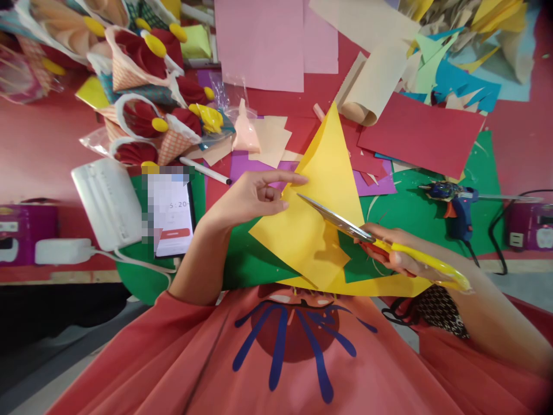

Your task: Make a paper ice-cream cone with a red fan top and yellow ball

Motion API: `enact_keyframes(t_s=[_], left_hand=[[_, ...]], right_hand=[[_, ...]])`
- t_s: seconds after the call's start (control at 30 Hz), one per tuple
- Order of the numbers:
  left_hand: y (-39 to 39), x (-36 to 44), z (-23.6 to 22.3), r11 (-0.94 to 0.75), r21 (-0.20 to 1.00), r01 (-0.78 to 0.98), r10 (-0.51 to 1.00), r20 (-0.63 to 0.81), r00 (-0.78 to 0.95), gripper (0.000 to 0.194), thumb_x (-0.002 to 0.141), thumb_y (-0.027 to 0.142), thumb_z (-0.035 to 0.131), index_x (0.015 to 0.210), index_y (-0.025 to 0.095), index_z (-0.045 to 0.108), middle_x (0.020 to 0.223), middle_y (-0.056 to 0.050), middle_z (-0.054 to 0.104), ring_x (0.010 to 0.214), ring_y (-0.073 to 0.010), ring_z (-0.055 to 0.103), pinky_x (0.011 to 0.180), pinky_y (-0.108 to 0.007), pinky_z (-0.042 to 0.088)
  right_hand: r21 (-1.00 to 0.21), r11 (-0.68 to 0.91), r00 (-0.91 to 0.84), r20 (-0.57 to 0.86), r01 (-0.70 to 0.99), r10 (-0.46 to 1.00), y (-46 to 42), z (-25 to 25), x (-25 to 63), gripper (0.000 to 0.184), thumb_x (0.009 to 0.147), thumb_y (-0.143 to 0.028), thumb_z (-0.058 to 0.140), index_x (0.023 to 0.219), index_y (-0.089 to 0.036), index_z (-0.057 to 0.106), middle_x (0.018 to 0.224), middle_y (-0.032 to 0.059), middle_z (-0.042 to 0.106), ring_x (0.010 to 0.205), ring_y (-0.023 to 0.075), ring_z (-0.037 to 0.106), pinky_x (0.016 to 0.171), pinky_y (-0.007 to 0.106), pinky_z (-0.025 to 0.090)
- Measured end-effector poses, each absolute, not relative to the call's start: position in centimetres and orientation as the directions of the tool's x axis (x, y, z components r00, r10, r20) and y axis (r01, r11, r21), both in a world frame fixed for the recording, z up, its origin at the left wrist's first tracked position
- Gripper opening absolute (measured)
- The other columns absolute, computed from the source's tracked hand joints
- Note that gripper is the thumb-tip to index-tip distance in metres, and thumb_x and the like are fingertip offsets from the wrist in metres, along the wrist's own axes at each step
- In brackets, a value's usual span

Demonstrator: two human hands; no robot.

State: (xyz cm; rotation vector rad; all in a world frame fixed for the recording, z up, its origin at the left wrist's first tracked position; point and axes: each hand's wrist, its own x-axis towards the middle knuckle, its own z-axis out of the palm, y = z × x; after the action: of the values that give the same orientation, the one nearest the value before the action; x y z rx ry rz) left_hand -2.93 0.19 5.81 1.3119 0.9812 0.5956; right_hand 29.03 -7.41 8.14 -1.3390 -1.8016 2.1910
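Observation:
A sheet of yellow paper, folded to a tall point, lies in front of me. Over its left edge is my left hand, index finger stretched out and thumb apart from it, the other fingers curled. Both tips show in front of the sheet; whether they press on it I cannot tell. My right hand is closed round the yellow-handled scissors. Their blades look nearly together and point up-left across the paper, towards my left fingertips. Another yellow strip lies along the table edge, close to my shirt.
Paper cones with red filling crowd the back left. A phone, a white power bank and a marker are at left. At right lies a blue glue gun. Red card and paper scraps are behind.

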Motion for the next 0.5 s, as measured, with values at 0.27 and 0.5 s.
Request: enact_keyframes(t_s=[0.27,0.5], left_hand=[[0.2,-2.9,5.7,0.192,0.962,0.196,0.831,-0.265,0.488,0.043,0.069,0.016,0.069,0.111,0.018,0.076,0.089,-0.005,0.071,0.050,0.0002,0.039,0.044,-0.013,0.030],[0.2,-2.9,5.5,0.191,0.964,0.187,0.831,-0.260,0.492,0.042,0.069,0.018,0.070,0.111,0.018,0.076,0.089,-0.006,0.072,0.051,-0.0006,0.041,0.043,-0.014,0.030]], right_hand=[[-0.810,-0.392,-0.628,-0.586,0.436,0.512,-7.2,8.6,27.9,0.073,0.079,-0.082,0.048,0.114,-0.018,0.050,0.066,-0.0064,0.038,0.050,0.0057,0.024,0.037,0.020,0.018],[-0.827,-0.334,-0.607,-0.559,0.451,0.565,-7.4,8.1,27.7,0.068,0.080,-0.080,0.050,0.110,-0.019,0.055,0.070,-0.0042,0.039,0.056,0.0085,0.032,0.047,0.022,0.025]])
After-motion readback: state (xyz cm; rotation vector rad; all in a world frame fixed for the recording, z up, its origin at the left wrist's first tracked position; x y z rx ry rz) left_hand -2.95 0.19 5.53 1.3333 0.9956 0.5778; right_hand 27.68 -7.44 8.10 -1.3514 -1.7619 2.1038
